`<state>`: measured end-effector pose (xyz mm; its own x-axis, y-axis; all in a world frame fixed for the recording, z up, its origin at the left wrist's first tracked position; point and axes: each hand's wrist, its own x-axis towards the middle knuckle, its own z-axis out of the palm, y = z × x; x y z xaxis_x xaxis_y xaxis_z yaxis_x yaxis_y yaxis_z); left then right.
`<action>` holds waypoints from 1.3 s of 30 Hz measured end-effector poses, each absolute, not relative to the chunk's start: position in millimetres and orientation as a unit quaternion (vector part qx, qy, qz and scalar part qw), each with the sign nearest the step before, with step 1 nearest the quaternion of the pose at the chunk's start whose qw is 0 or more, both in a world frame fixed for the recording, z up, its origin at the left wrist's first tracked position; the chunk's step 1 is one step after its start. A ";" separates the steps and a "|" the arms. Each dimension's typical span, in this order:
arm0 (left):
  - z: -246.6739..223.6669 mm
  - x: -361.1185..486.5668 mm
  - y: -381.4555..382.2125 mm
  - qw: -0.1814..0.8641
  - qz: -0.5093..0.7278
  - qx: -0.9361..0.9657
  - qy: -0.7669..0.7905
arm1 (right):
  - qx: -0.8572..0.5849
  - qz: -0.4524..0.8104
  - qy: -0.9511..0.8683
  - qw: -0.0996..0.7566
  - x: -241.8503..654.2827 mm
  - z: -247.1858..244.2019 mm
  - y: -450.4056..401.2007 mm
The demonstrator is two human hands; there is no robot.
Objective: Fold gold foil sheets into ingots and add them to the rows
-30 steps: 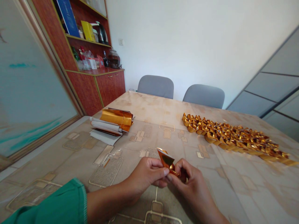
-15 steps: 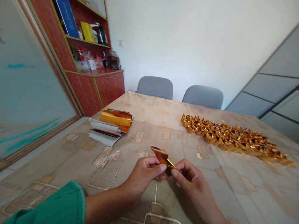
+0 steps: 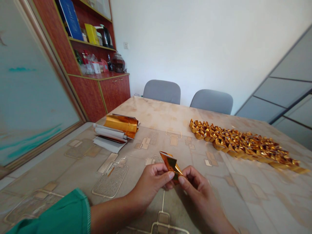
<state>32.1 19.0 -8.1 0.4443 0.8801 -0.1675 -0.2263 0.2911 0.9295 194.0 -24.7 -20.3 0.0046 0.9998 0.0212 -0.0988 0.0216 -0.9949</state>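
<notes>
A small folded piece of gold foil paper (image 3: 171, 163) is held above the table, its pointed end up and to the left. My left hand (image 3: 156, 180) pinches its lower left part between thumb and fingers. At its lower right corner, the thumb and curled fingers of my right hand (image 3: 198, 187) grip the edge. Farther off at the left lies a stack of gold and white paper sheets (image 3: 122, 126), curled at the edges. Many folded gold pieces (image 3: 239, 143) stand in close rows at the right.
The table (image 3: 156, 112) has a patterned cover. Two grey chairs (image 3: 161, 91) stand behind its far edge. A red-brown cabinet (image 3: 113, 92) with bottles, a kettle and boxes is at the back left, beside a frosted glass panel (image 3: 31, 87).
The folded gold piece has tilted slightly in my fingers, its upper point shifting a little to the right. Both hands keep nearly the same place and grip.
</notes>
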 end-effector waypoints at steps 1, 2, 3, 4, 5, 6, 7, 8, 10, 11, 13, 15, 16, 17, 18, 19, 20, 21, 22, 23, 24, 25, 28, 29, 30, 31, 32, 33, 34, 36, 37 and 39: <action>-7.4 32.1 19.5 0.716 0.385 0.460 0.358 | -0.470 0.521 -0.481 0.526 194.2 -20.6 -24.5; -6.8 32.1 19.8 0.715 0.383 0.465 0.354 | -0.471 0.523 -0.482 0.522 194.5 -21.0 -24.2; -6.5 32.1 19.9 0.717 0.381 0.467 0.351 | -0.473 0.522 -0.483 0.520 194.9 -21.7 -23.9; -6.5 32.1 19.7 0.721 0.375 0.467 0.347 | -0.474 0.517 -0.483 0.524 195.3 -22.9 -23.6; -6.6 32.2 19.4 0.727 0.369 0.465 0.345 | -0.476 0.511 -0.482 0.529 195.6 -24.6 -23.4; -6.9 32.3 18.9 0.732 0.366 0.461 0.343 | -0.477 0.506 -0.481 0.534 195.7 -26.8 -23.2; -7.3 32.5 18.3 0.738 0.363 0.455 0.342 | -0.478 0.504 -0.478 0.538 195.8 -29.3 -23.1; -7.7 32.8 17.8 0.744 0.363 0.445 0.342 | -0.477 0.505 -0.475 0.541 195.8 -31.7 -23.1; -8.2 33.4 17.0 0.759 0.368 0.415 0.341 | -0.476 0.509 -0.467 0.544 195.5 -35.3 -23.3; -8.3 33.6 16.9 0.766 0.372 0.398 0.341 | -0.476 0.511 -0.462 0.546 195.3 -36.1 -23.4; -7.7 33.6 17.2 0.774 0.376 0.378 0.343 | -0.478 0.514 -0.450 0.552 195.0 -35.2 -23.7; -6.6 33.1 18.3 0.765 0.377 0.389 0.347 | -0.481 0.515 -0.442 0.555 194.5 -31.2 -23.9; -5.9 32.8 19.0 0.756 0.379 0.403 0.349 | -0.479 0.517 -0.443 0.554 194.1 -28.4 -24.1; -5.4 32.6 19.7 0.747 0.381 0.418 0.350 | -0.476 0.520 -0.449 0.549 193.4 -25.3 -24.3; -5.3 32.6 20.3 0.739 0.382 0.430 0.351 | -0.471 0.527 -0.458 0.539 192.6 -22.2 -24.5; -5.7 32.7 20.8 0.732 0.383 0.439 0.352 | -0.467 0.533 -0.467 0.530 191.6 -19.3 -24.8; -6.6 33.1 21.2 0.727 0.383 0.447 0.353 | -0.464 0.539 -0.473 0.520 190.4 -17.1 -25.0; -8.2 33.8 21.4 0.724 0.382 0.453 0.354 | -0.465 0.542 -0.474 0.515 189.0 -15.7 -25.2; -10.2 34.6 21.2 0.722 0.379 0.458 0.353 | -0.468 0.545 -0.469 0.514 187.6 -15.2 -25.3; -12.4 35.4 20.8 0.723 0.377 0.461 0.351 | -0.470 0.547 -0.459 0.519 186.2 -15.4 -25.2; -14.2 36.1 20.2 0.726 0.375 0.461 0.347 | -0.469 0.552 -0.445 0.525 185.1 -16.3 -25.0; -15.4 36.4 19.5 0.729 0.374 0.461 0.342 | -0.465 0.561 -0.431 0.532 184.2 -17.4 -24.5; -12.0 33.5 17.7 0.684 0.387 0.513 0.344 | -0.437 0.598 -0.392 0.546 184.2 -19.0 -22.7; -8.8 31.1 17.9 0.631 0.398 0.565 0.351 | -0.427 0.609 -0.380 0.549 185.1 -18.4 -22.3; -5.0 28.2 18.5 0.550 0.412 0.634 0.355 | -0.420 0.619 -0.369 0.552 186.2 -17.2 -22.0; -1.2 25.1 19.5 0.451 0.419 0.710 0.340 | -0.415 0.629 -0.356 0.553 187.5 -15.6 -22.0; 2.2 21.9 20.9 0.357 0.427 0.771 0.310 | -0.410 0.638 -0.344 0.554 188.7 -13.7 -22.3; 4.7 19.0 22.4 0.276 0.427 0.814 0.280 | -0.408 0.646 -0.331 0.554 189.8 -11.8 -22.7; 6.3 16.4 23.9 0.217 0.419 0.846 0.249 | -0.405 0.652 -0.321 0.554 190.7 -10.2 -23.2; 7.1 12.5 26.3 0.148 0.397 0.882 0.208 | -0.405 0.661 -0.308 0.552 191.4 -8.6 -24.4; 6.8 11.1 27.1 0.129 0.387 0.892 0.197 | -0.407 0.664 -0.305 0.548 191.3 -8.6 -25.1; 6.3 9.1 28.0 0.101 0.378 0.901 0.188 | -0.411 0.669 -0.314 0.534 190.2 -9.6 -26.6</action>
<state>9.1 28.0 6.3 0.6432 0.4151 0.6434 0.2618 -0.9089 0.3247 190.2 -26.6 -9.6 -0.0915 0.9722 -0.2154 -0.4562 -0.2332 -0.8588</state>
